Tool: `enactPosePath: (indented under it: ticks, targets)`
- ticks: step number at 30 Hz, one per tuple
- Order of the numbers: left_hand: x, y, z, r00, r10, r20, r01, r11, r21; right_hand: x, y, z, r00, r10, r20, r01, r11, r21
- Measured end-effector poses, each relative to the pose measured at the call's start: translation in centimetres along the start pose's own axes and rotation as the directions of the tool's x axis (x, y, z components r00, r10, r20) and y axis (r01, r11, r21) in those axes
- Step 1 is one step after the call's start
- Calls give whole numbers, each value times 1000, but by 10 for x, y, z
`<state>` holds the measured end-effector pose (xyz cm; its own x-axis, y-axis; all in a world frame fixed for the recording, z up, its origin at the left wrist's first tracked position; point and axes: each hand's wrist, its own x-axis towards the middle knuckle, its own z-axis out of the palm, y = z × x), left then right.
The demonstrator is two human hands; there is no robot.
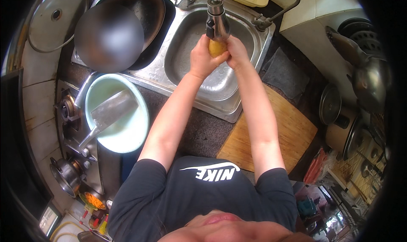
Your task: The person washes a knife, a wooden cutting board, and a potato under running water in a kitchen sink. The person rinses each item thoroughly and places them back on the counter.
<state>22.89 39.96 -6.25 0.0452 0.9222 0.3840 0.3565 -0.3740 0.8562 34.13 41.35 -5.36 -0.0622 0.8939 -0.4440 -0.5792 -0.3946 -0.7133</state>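
Observation:
Under the chrome faucet head [218, 27], a yellow potato-like vegetable [217, 48] is held between both hands. My left hand [202, 58] grips it from the left, its thumb reaching across the lower side. From the other side, my right hand [237, 52] closes on it, fingers partly hidden by the faucet. Both hands are above the right basin of the stainless steel sink [219, 86]. Whether water is running cannot be made out.
A cleaver [114, 110] lies across a pale green basin [144, 127] at left, beside the gas stove [90, 146]. A dark wok [154, 16], partly blurred, fills the left sink side. A wooden cutting board [295, 130] and a grey cloth [284, 71] lie to the right.

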Motion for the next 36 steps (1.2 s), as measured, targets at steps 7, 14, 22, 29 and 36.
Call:
enactPosePath:
  ticks: [7,14,22,29,36]
  targets:
    - [12,-3,7,769,-581,266,583,467,-664,-3,29,-2,873,-487,-13,474,856,-207]
    - [-10,-17,26,692,-715,98,606,503,-616,10,51,-12,859,-494,-136,413,825,-385]
    - [-22,10,19,933,-356,57,361,922,-144,4,7,-11,984,-75,-160,65,996,-68]
    - [-16,-13,21,893,-444,69,424,782,-458,-1,20,-20,952,-304,14,301,933,-199]
    - [-9,-2,22,661,-721,208,635,391,-666,-13,49,6,762,-572,-304,437,800,-411]
